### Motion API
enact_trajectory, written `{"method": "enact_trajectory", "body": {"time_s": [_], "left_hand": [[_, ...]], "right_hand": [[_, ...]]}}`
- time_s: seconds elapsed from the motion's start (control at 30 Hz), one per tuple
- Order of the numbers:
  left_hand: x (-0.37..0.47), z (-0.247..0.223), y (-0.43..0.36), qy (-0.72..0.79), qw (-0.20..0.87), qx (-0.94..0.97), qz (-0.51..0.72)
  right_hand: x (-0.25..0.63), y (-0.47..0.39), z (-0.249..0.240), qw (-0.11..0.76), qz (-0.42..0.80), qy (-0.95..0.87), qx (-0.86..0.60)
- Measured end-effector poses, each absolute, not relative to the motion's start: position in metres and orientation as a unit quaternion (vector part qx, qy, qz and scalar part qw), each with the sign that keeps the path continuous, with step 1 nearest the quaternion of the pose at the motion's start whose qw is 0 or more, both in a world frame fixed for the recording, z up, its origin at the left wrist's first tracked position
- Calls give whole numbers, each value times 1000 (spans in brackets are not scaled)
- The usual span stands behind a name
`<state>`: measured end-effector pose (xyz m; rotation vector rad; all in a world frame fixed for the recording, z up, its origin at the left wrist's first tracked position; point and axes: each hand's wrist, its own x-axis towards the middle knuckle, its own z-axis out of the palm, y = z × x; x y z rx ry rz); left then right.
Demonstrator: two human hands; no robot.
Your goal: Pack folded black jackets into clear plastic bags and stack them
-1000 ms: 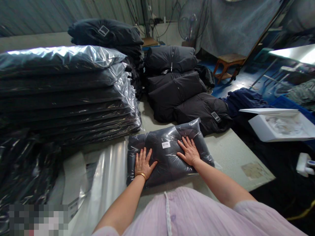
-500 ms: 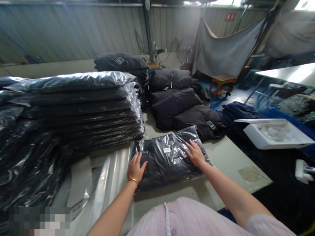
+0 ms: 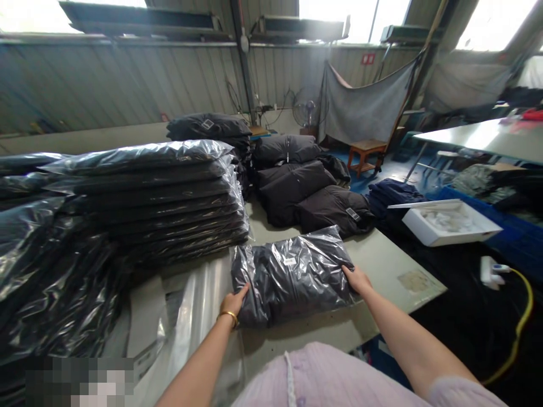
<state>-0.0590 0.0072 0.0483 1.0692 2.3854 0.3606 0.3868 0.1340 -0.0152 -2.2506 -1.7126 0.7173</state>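
Note:
A dark folded garment in a clear plastic bag (image 3: 292, 277), with a small white label on top, is held just over the pale table (image 3: 399, 254) in front of me. My left hand (image 3: 234, 301), with a gold bangle at the wrist, grips its left edge, thumb on top and fingers hidden beneath. At the right edge my right hand (image 3: 356, 280) grips the bag the same way, its fingers mostly out of sight under it.
Behind on the left rises a stack of bagged garments (image 3: 169, 198). Unbagged black garments (image 3: 297, 181) are piled behind. Clear plastic sleeves (image 3: 199, 305) lie left of my left hand. An open white box (image 3: 449, 226) stands at the right.
Both hands have gone from lying flat and spread on the bag to gripping its side edges. The bag looks lifted slightly, and the view has tilted up.

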Motion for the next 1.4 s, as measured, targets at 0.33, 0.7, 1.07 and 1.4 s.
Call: {"method": "enact_trajectory", "body": {"time_s": [0.33,0.7,1.07,1.4], "left_hand": [[-26,51,-40,824,73,550,113],[-27,54,-58,742,122,657,58],[-15,96,-50,711,18,694,110],[-102,203,-90,705,-141,671,180]], "right_hand": [[373,22,-18,112,172,-518,-830],[364,-20,-15,124,116,-584,-794],[352,2,20,245,112,-642,-718],[249,7,107,468,23,-677,-567]]}}
